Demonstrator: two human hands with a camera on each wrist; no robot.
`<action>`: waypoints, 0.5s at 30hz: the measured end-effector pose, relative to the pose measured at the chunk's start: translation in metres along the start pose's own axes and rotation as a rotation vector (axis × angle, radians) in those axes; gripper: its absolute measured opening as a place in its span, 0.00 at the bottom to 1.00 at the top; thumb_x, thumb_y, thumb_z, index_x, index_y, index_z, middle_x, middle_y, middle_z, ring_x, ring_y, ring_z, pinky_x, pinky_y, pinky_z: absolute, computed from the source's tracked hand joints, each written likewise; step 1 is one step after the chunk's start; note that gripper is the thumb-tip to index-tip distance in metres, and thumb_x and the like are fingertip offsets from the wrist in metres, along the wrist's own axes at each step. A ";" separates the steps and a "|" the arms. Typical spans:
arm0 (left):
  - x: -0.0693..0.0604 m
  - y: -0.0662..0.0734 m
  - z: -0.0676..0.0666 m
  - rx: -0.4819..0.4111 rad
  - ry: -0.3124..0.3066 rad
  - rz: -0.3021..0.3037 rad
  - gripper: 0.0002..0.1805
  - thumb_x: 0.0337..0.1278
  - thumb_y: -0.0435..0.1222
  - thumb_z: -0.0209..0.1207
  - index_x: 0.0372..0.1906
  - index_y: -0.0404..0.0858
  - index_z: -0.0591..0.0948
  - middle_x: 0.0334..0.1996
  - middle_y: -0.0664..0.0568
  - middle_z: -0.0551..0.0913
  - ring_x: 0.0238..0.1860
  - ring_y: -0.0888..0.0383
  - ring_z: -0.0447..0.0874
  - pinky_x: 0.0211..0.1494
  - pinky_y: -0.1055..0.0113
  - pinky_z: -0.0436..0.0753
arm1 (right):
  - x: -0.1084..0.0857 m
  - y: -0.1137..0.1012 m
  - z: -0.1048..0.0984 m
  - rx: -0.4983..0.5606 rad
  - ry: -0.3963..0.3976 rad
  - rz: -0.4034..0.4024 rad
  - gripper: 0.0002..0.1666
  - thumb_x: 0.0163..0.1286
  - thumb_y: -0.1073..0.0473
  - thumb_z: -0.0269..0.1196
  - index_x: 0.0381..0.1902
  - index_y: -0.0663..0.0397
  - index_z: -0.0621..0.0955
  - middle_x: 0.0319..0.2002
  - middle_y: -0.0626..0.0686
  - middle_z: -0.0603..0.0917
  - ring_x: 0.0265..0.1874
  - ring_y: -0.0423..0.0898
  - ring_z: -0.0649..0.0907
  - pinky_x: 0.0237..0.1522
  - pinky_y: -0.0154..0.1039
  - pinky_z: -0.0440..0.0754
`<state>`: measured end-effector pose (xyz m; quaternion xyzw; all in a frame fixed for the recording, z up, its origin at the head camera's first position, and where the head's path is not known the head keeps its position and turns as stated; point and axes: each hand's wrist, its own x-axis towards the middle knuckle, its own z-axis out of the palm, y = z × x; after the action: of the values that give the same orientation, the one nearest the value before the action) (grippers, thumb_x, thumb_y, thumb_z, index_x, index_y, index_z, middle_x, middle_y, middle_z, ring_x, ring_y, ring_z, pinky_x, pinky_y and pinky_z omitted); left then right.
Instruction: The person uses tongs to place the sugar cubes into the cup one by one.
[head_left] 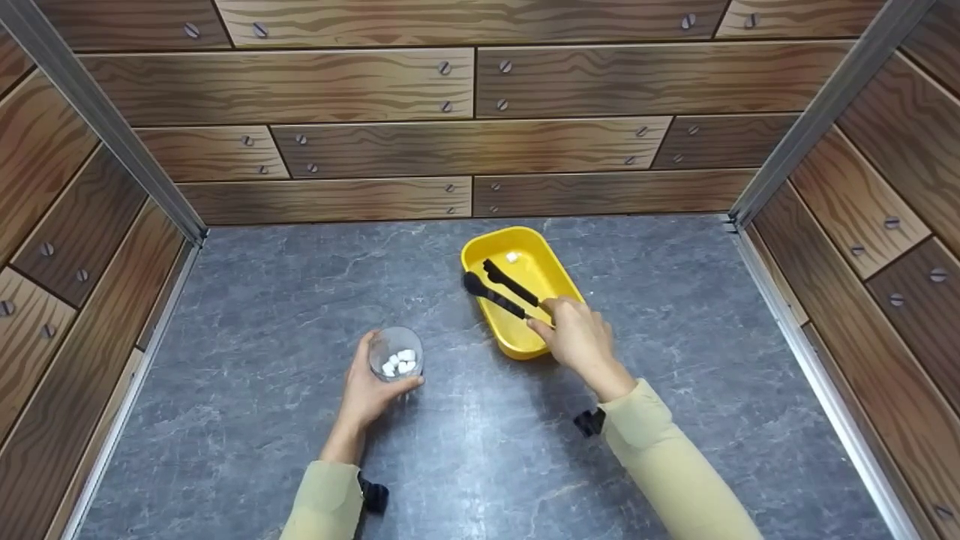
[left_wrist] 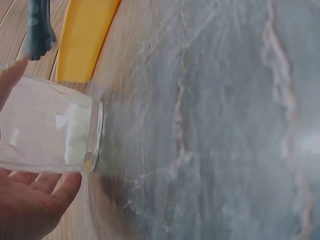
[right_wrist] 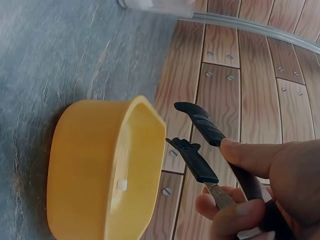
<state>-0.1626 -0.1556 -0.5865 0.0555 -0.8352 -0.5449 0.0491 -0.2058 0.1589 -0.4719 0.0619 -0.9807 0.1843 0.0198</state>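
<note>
My left hand [head_left: 369, 391] grips a clear glass [head_left: 396, 341] standing on the floor, thumb on one side and fingers round the other. Several small white pieces [head_left: 403, 360] that look like marshmallows lie at its bottom. Over the yellow tub [head_left: 551, 274], my right hand [head_left: 579, 335] holds black-tipped tongs [head_left: 512, 287], their arms spread apart with nothing between the tips. One white piece [head_left: 512, 257] lies in the tub near its far end. In the right wrist view the tongs [right_wrist: 200, 162] are above the tub's rim, apart from the white piece [right_wrist: 122, 185].
The grey marbled surface [head_left: 262, 315] is bounded by wood-patterned walls [head_left: 375, 150] at the back and both sides. Metal rails [head_left: 795, 322] run along the side edges. Dark wrist devices [head_left: 373, 495] hang under both sleeves.
</note>
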 end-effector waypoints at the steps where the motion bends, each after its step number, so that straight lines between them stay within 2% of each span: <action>1: 0.000 0.000 0.000 -0.007 -0.009 0.003 0.61 0.29 0.44 0.82 0.73 0.38 0.60 0.68 0.34 0.65 0.67 0.36 0.64 0.65 0.41 0.67 | 0.002 0.001 0.000 -0.003 -0.001 0.005 0.26 0.67 0.43 0.65 0.55 0.54 0.83 0.48 0.55 0.84 0.32 0.56 0.83 0.27 0.51 0.80; 5: 0.000 -0.001 -0.001 -0.034 -0.022 0.016 0.59 0.31 0.41 0.81 0.73 0.40 0.61 0.68 0.35 0.65 0.66 0.36 0.65 0.63 0.40 0.68 | 0.008 0.003 -0.002 0.003 -0.006 0.013 0.26 0.67 0.43 0.65 0.55 0.55 0.83 0.48 0.56 0.84 0.32 0.56 0.83 0.27 0.51 0.80; 9: 0.000 -0.002 0.000 -0.045 -0.002 0.016 0.55 0.32 0.38 0.80 0.72 0.40 0.62 0.66 0.34 0.67 0.64 0.36 0.67 0.62 0.41 0.70 | 0.014 0.006 -0.002 -0.003 -0.016 0.024 0.26 0.67 0.44 0.65 0.54 0.57 0.83 0.46 0.58 0.84 0.33 0.57 0.83 0.27 0.52 0.80; 15: -0.001 0.002 0.001 -0.046 0.024 0.015 0.53 0.32 0.38 0.80 0.69 0.40 0.65 0.64 0.34 0.70 0.63 0.37 0.69 0.62 0.41 0.70 | 0.025 0.011 -0.001 -0.025 -0.037 0.066 0.26 0.68 0.44 0.65 0.53 0.56 0.83 0.46 0.58 0.84 0.39 0.59 0.84 0.33 0.55 0.81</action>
<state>-0.1622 -0.1534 -0.5853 0.0546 -0.8223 -0.5628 0.0645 -0.2318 0.1669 -0.4732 0.0328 -0.9846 0.1716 -0.0035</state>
